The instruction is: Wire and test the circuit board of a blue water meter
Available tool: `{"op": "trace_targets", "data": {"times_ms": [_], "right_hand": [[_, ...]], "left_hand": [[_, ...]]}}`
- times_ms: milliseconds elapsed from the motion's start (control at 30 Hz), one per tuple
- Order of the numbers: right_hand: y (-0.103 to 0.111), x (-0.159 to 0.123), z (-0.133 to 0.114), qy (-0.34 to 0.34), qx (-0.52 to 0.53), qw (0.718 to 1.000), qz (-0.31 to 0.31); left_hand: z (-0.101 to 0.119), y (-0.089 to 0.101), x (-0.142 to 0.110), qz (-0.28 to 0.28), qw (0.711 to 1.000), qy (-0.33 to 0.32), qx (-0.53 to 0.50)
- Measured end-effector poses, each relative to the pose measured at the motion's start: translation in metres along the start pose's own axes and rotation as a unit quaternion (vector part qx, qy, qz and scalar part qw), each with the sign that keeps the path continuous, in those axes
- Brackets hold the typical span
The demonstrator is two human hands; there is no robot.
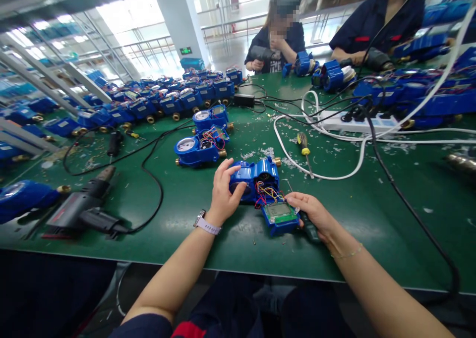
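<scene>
A blue water meter (266, 172) with a brass end lies on the green bench in front of me. My left hand (225, 189) wraps around its left end, thumb on top. Coloured wires run from the meter's opened housing to a blue display module (280, 214) with a green circuit board and a grey screen, tipped out toward me. My right hand (310, 214) is closed beside that module, a dark-handled screwdriver (313, 233) held in its palm. Its fingertips are at the wires and the module's edge; whether they pinch a wire, I cannot tell.
Two more meters (199, 147) stand just behind. A yellow-handled screwdriver (304, 144) lies right, near a white cable and a power strip (359, 121). At left rests a heat gun (84, 206) with its black cord. Rows of meters (178, 100) and two co-workers (277, 45) are beyond.
</scene>
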State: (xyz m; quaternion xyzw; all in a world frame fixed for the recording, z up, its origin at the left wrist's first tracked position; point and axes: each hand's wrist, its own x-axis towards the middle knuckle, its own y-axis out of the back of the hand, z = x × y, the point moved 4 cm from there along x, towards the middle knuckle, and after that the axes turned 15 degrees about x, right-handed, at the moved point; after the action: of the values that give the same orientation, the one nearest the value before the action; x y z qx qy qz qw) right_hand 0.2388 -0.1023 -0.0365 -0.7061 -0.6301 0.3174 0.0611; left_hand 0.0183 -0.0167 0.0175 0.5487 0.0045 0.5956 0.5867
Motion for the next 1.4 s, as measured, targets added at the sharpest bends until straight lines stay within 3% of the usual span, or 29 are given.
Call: {"op": "trace_targets", "data": {"times_ms": [67,100,200,333,467,667,800,1067,1400], "right_hand": [[-0.004,-0.003,0.003,-0.006,-0.002,1.000,-0.006],[-0.006,-0.004,0.003,-0.008,-0.003,1.000,-0.007],[-0.011,-0.007,0.004,-0.018,-0.005,1.000,-0.008],[-0.015,-0.008,0.003,-0.030,-0.012,0.999,-0.010],[-0.017,-0.009,0.005,-0.037,-0.017,0.999,-0.014],[-0.020,-0.009,0.008,-0.058,-0.025,0.998,-0.027],[-0.020,-0.009,0.007,-0.060,-0.026,0.998,-0.023],[-0.016,-0.010,0.012,-0.096,-0.013,0.995,-0.003],[-0.015,-0.011,0.014,-0.121,-0.030,0.992,-0.021]], "left_hand": [[0.013,0.012,-0.012,0.056,0.996,-0.072,-0.009],[0.020,0.016,-0.017,0.043,0.992,-0.117,-0.021],[0.032,0.009,-0.032,-0.119,0.974,-0.191,-0.033],[0.028,-0.012,-0.045,-0.306,0.947,-0.100,0.008],[0.026,-0.022,-0.049,-0.385,0.919,-0.019,-0.082],[0.025,-0.026,-0.054,-0.422,0.875,0.055,-0.231],[0.024,-0.028,-0.054,-0.426,0.859,0.070,-0.274],[0.028,-0.030,-0.042,-0.461,0.864,0.033,-0.199],[0.026,-0.031,-0.044,-0.434,0.880,0.016,-0.191]]}}
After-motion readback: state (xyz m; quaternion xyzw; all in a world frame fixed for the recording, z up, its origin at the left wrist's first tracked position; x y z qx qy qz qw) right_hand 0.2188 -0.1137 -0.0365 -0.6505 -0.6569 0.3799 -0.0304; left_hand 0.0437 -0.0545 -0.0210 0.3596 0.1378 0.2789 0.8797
